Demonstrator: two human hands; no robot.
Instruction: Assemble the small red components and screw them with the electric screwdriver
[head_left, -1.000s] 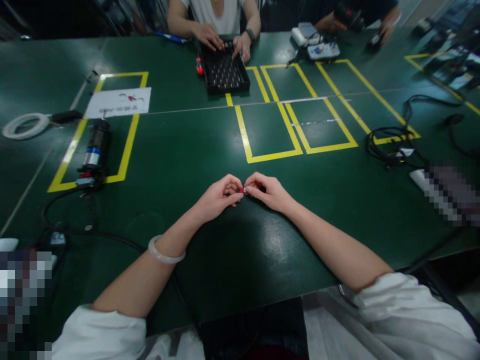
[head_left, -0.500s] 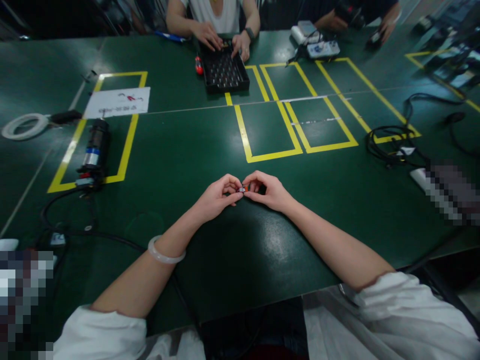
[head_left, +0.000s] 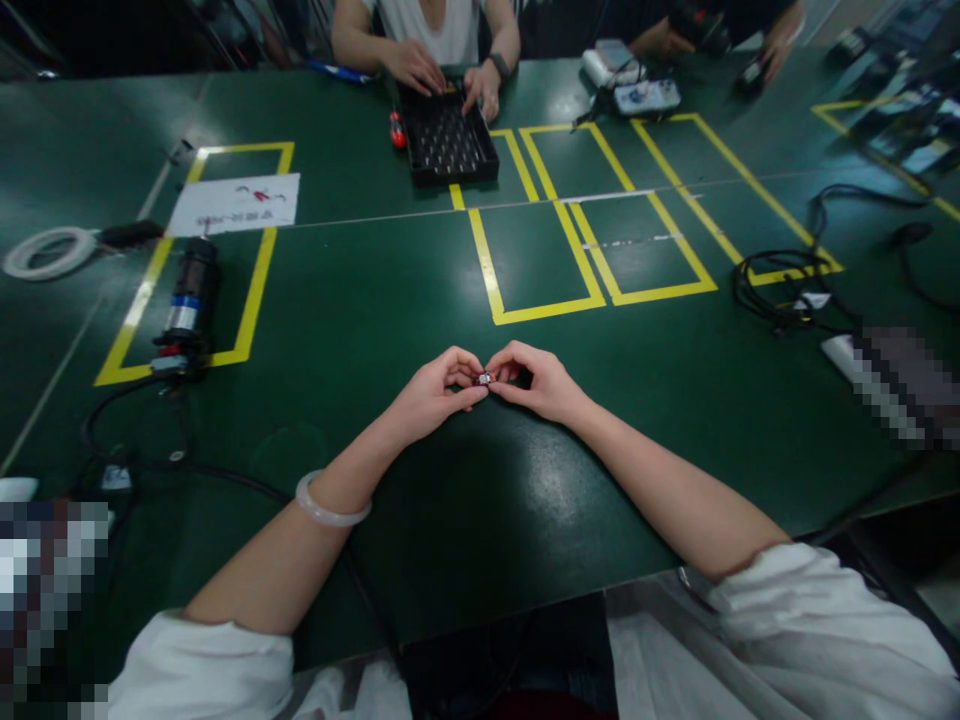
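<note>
A tiny part with white, red and dark colouring (head_left: 484, 379) sits between my fingertips over the green table (head_left: 405, 300); it is too small to name exactly. My left hand (head_left: 439, 392) pinches it from the left with thumb and fingers. From the right, my right hand (head_left: 541, 385) pinches the same part. Both hands are closed, their fingertips almost meeting. A pale bangle (head_left: 330, 505) circles my left wrist.
Across the table, a person's hands (head_left: 420, 70) work at a black tray (head_left: 450, 140), with a red screwdriver-like tool (head_left: 397, 130) beside it. A black cylindrical tool (head_left: 191, 290) lies left, near a white card (head_left: 236, 205). Coiled black cable (head_left: 780, 290) lies right.
The small part has turned slightly between my fingertips, showing less orange and more white. My hands stay in nearly the same place.
</note>
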